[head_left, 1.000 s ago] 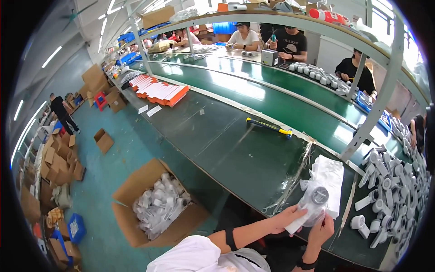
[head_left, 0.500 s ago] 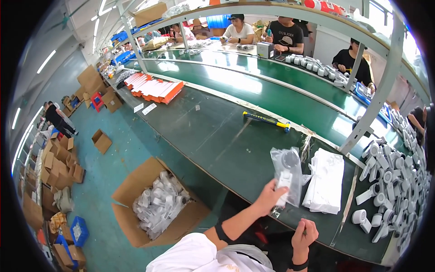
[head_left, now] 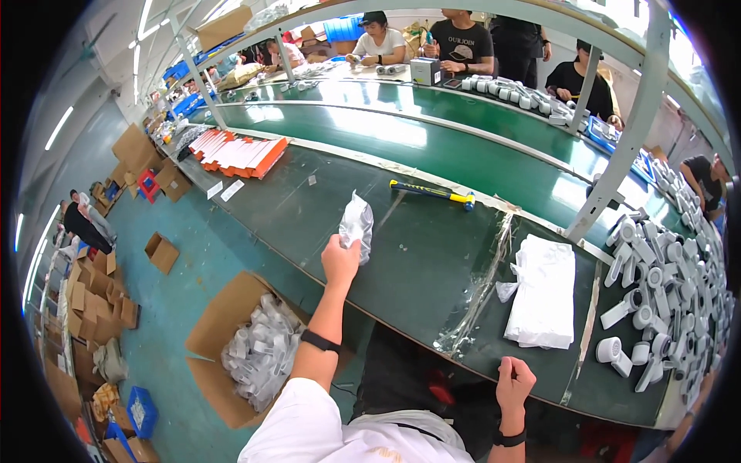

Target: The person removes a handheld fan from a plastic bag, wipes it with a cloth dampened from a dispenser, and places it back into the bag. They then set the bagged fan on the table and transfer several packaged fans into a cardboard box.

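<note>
Our left hand [head_left: 340,261] is closed around the near end of a clear plastic bag with a pale handheld device inside [head_left: 356,224]. The bag points away from us over the dark worktop [head_left: 432,270], and we cannot tell whether it touches the surface. We judge that gripping this end secures bag and contents together in one hand.

Our right hand [head_left: 515,382] hangs at the worktop's near edge, thumb against curled fingers; we see nothing in it, though its palm is hidden. Just beyond it lies a stack of white plastic bags [head_left: 543,293], and to its right a heap of grey-and-white round-headed handheld devices [head_left: 671,293]. That layout probably keeps both within short reach of this hand.

Nearer our body than the left hand, and to its left, an open cardboard carton [head_left: 220,312] holds similar bagged devices [head_left: 262,351]; its spread flaps presumably leave the mouth clear. Our forearm covers part of its right side. The yellow-and-black hammer [head_left: 432,194] lies beyond and right of the left hand.

Crumpled, glossy film blurs the held device's shape, our knuckles hide the finger contact, and the heap's far right fades into the dark rim.
</note>
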`<state>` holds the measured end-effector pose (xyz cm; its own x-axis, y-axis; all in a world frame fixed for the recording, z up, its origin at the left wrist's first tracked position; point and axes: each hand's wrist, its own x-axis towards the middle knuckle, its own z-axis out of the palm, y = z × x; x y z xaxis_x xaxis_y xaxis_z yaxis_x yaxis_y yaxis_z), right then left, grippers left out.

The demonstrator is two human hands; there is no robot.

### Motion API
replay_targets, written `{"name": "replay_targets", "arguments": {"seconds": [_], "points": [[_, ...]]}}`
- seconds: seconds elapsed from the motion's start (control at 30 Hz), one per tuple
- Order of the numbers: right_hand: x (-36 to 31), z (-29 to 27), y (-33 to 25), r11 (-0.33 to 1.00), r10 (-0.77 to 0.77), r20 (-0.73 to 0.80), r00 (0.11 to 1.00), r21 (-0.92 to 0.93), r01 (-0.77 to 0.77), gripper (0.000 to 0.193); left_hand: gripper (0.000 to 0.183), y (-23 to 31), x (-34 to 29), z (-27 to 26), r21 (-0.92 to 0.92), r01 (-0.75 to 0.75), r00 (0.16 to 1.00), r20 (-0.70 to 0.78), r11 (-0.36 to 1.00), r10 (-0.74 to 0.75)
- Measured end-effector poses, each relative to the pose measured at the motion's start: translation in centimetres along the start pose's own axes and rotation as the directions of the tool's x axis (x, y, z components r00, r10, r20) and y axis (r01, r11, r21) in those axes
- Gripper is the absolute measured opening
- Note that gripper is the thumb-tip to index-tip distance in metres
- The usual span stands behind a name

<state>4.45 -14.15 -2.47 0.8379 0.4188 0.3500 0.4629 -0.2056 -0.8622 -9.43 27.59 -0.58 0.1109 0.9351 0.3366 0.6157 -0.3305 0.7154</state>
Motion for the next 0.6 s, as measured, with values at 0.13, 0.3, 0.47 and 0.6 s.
{"name": "replay_targets", "arguments": {"seconds": [0.13, 0.3, 0.47, 0.6], "points": [[-0.3, -0.2, 0.2, 1.0, 0.008, -0.022, 1.0, 0.0, -0.008, 0.013, 0.053, -0.9, 1.1, 0.5, 0.004, -0.169, 0.983, -0.077, 0.986, 0.169], [-0.4, -0.1, 0.6, 1.0, -0.009, -0.034, 0.999, -0.029, 0.008, 0.014, 0.056, -0.4, 1.8, -2.3, -0.138, 0.097, 0.964, 0.26, 0.986, -0.058], [-0.2, -0.1, 0.1, 0.998, -0.012, -0.012, 1.0, -0.057, 0.011, 0.017, 0.055, -4.3, 3.1, -4.7, -0.441, 0.2, 0.942, 0.332, 0.875, -0.049], [-0.2, 0.0, 0.4, 0.996, -0.025, -0.018, 1.0, -0.085, 0.023, 0.017, 0.044, -2.4, 2.6, -4.1, -0.343, 0.18, 0.92, 0.391, 0.922, -0.034]]}}
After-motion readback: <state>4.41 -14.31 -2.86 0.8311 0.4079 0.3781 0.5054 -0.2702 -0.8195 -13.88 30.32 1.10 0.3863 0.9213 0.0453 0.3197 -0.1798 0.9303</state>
